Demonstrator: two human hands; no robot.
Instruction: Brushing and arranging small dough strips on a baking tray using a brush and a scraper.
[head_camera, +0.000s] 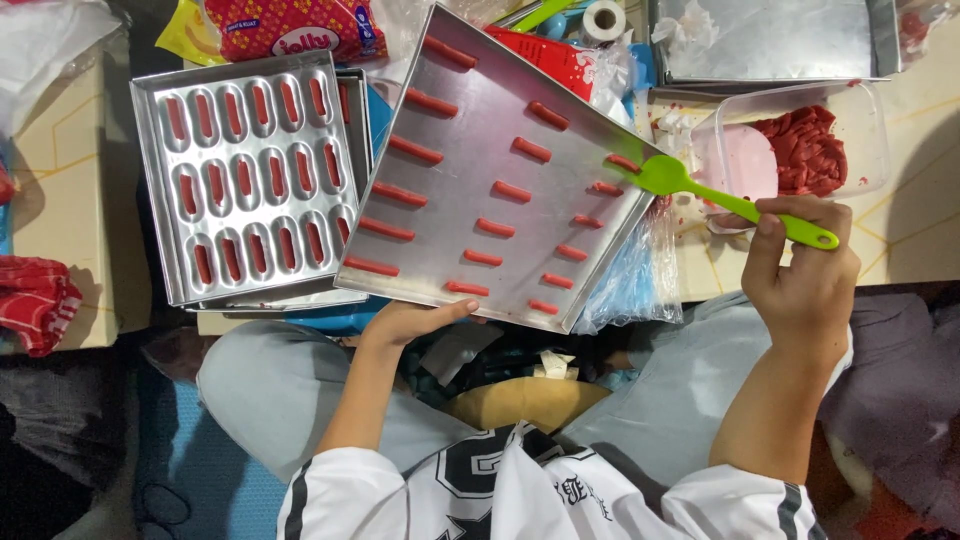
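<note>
Head view, left hand (415, 322) fingers gripping tilted metal tray (470, 120), right hand (800, 265) fingers clasping green spatula (700, 192), cluttered tiled floor (915, 215).

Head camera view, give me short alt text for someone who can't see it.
Seen from above, a seated person's left hand tilts a flat metal tray dotted with small red sticks, while the right hand holds a green spatula at its edge. Beside it sits a moulded metal pan with red-filled oblong slots; a clear tub holds red paste.
</note>
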